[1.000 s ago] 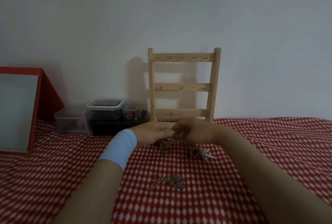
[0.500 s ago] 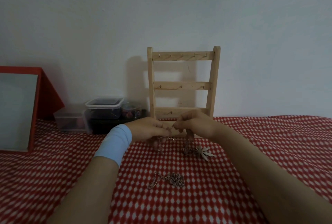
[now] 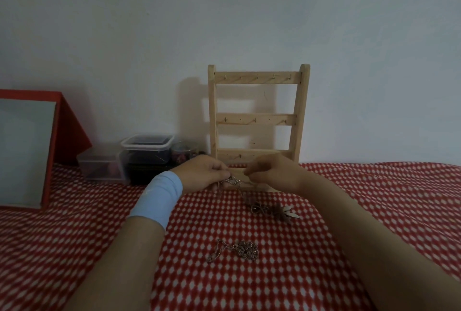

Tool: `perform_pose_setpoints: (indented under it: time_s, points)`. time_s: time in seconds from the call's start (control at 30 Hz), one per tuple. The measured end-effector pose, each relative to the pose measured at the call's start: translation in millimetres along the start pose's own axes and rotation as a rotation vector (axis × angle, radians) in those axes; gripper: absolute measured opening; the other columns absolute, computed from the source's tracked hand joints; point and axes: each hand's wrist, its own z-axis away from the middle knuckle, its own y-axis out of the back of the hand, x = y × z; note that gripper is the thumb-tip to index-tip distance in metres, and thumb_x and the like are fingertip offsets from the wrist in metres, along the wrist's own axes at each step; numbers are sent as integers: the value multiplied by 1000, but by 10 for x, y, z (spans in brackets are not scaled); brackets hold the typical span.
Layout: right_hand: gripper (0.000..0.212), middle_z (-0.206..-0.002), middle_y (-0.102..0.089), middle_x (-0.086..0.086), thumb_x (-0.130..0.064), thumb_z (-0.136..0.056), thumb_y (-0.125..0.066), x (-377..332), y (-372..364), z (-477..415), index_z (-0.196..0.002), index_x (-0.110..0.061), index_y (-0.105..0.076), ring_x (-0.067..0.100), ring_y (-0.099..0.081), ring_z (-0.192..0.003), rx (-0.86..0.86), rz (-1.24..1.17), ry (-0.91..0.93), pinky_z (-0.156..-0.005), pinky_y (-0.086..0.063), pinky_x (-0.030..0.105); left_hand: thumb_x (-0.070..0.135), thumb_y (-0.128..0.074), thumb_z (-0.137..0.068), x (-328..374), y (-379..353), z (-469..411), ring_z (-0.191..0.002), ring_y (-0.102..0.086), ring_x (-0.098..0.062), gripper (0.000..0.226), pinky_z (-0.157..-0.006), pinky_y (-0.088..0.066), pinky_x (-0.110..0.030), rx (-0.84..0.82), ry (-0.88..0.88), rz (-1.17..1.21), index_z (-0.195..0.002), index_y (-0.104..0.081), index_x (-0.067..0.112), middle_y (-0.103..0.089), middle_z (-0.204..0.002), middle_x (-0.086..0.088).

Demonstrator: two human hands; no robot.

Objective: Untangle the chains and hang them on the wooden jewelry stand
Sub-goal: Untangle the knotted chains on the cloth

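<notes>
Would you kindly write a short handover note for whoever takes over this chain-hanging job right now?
Left hand: pinches the pendant chain just in front of the wooden jewelry stand.
Right hand: appears to pinch the same chain, close beside the left.
The chain trails down to its leaf pendant, which lies on the red checked cloth.
Second chain: bunched on the cloth nearer the person, untouched.
Done: nothing hangs on the stand's hooks yet.
Left: finish untangling the held chain, hang it, then do the second chain.
</notes>
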Motion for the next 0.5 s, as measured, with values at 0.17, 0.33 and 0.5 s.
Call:
perform_pose_setpoints:
  time_s: [0.17,0.33,0.5]
  points:
    - [13,-94,-79,4,-13,-96,-67,-54,-98,18,-99,-9,-79,17,-75,-92,-104,-161,80,-85,-59,23,22,-57,-98,17,-23,-2,-69,-64,-7,15,-72,-52,-18,69,-34,87,-94,-71,26,-74,-79,0]
    - [9,-84,-76,7,-8,-94,-70,-45,-89,20,-90,-2,-75,18,-72,-78,-20,-342,71,-79,-62,29,14,-68,-89,-5,-31,-39,-91,-65,-12,18,-75,-52,-19,213,-77,102,-105,-64,21,-68,-100,2]
    - [9,-81,-73,8,-16,-96,-68,-57,-90,14,-93,-9,-73,23,-69,-70,6,-492,49,-75,-61,36,36,-60,-94,101,-80,-54,-88,-67,-17,18,-79,-54,-29,255,-40,97,-95,-70,21,-72,-92,3]
